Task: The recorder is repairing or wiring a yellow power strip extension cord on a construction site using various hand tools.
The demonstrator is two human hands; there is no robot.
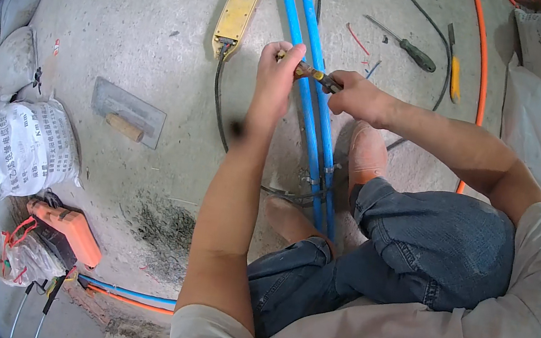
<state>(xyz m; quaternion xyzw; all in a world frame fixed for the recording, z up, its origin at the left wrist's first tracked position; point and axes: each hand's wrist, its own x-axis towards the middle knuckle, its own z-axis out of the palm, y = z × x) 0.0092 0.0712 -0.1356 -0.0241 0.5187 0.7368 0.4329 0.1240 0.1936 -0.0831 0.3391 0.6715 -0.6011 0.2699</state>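
Observation:
My left hand [273, 85] is closed around a small brownish-yellow piece, its kind hidden by my fingers. My right hand [362, 100] is closed on a hand tool with a dark and yellow handle [327, 82]; its far end meets what my left hand holds. Both hands are over two blue pipes [310, 115] that run side by side along the floor. Left of them lies a long yellow plastic power strip [238, 10] with a black cable [220, 95] leaving its near end.
A steel trowel [126, 112] with a wooden handle lies to the left. Beyond my right hand are a green-handled screwdriver [417, 54] and a yellow-handled cutter [455, 78]. A white sack [26, 143] and an orange tool case [75, 234] stand at left. An orange pipe [480, 60] runs at right.

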